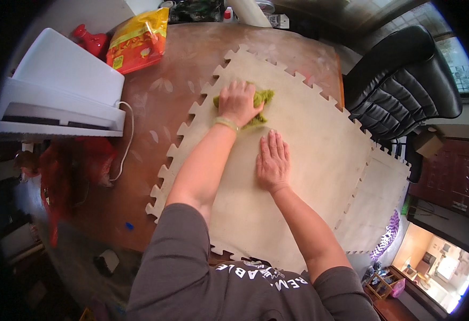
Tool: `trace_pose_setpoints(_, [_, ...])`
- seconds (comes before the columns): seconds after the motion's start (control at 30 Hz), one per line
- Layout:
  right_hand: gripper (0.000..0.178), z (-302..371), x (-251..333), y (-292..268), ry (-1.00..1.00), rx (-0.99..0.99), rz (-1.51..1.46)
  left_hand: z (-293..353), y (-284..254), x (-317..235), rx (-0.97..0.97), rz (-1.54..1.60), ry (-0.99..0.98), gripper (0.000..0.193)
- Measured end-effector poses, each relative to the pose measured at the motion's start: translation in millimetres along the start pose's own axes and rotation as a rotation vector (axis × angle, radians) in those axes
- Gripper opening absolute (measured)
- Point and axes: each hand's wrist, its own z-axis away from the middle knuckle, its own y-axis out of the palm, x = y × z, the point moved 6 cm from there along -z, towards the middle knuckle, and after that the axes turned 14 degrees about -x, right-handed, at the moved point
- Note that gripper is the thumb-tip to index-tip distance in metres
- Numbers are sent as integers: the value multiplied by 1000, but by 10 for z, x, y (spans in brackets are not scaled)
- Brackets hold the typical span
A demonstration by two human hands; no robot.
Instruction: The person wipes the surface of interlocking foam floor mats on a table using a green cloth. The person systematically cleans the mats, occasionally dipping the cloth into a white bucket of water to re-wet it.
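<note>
My left hand (236, 101) presses a crumpled green cloth (263, 98) against a beige foam mat (314, 155) with jigsaw-cut edges. Its fingers bend over the cloth, which bulges out on both sides, and a pale bangle circles that wrist. Closer to me and a little to the right, my right hand (274, 161) lies flat on the mat with nothing in it, its fingers straight. The mat rests on a brown table (175, 48) and hides much of its top. Another joined mat piece (360, 203) reaches out to the right.
A white box-like appliance (68, 80) with a cable stands at the left, beside a yellow and red bag (138, 40) and a red vase-shaped object (90, 40). To the right is a black padded chair (400, 80). A small blue piece (129, 226) lies near the left table edge.
</note>
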Motion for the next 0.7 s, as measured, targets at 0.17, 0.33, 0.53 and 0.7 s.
trace_pose_setpoints(0.17, [52, 1, -15, 36, 0, -54, -25, 734, -585, -34, 104, 145, 45, 37])
trace_pose_setpoints(0.33, [50, -6, 0, -19, -5, -60, -33, 1508, -1229, -51, 114, 138, 103, 38])
trace_pose_setpoints(0.53, [50, -4, 27, 4, -10, -72, -31, 1445, -1199, -7, 43, 127, 75, 38])
trace_pose_setpoints(0.7, [51, -4, -3, -2, -13, -33, 0, 890, -725, 138, 35, 92, 22, 39])
